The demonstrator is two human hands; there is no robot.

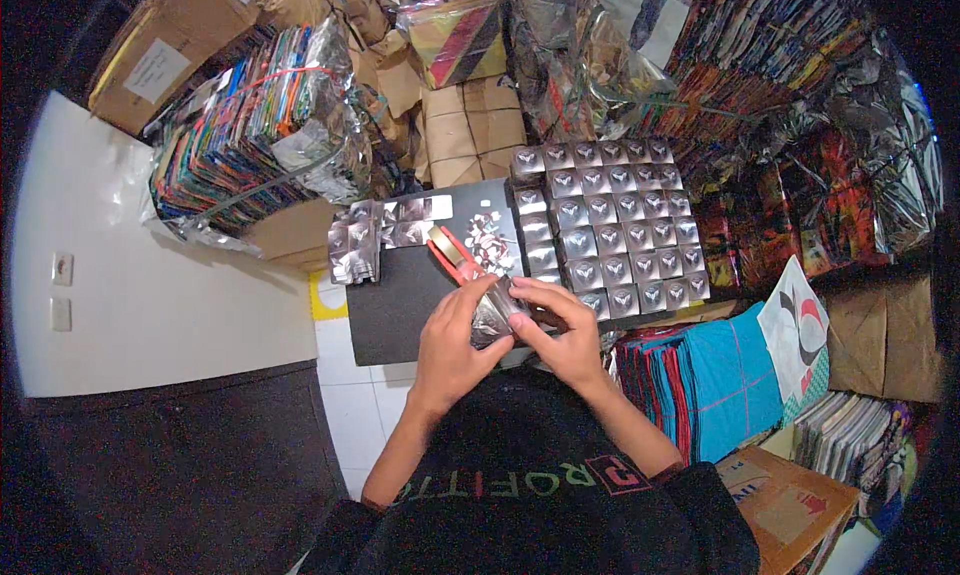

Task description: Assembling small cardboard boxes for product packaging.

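Observation:
Between my two hands, close to my body at the table's near edge, is a small dark silver-grey box (489, 320). My left hand (455, 340) wraps its left side, thumb toward me and fingers on the far edge. On the right side, my right hand (562, 337) grips it with the thumb pressed on top. Just beyond my left fingertips lies a red tape dispenser (463, 265) with a brown roll of tape. Small white scraps (488, 237) are heaped past the box. The box's underside is hidden by my hands.
Rows of matching small boxes (630, 240) fill the right of the black table (395, 310). Flat printed cartons (355, 243) are stacked at its left. Plastic-wrapped bundles (265, 125) and brown paper parcels (470, 125) crowd the back. Blue folded stacks (735, 375) stand at right.

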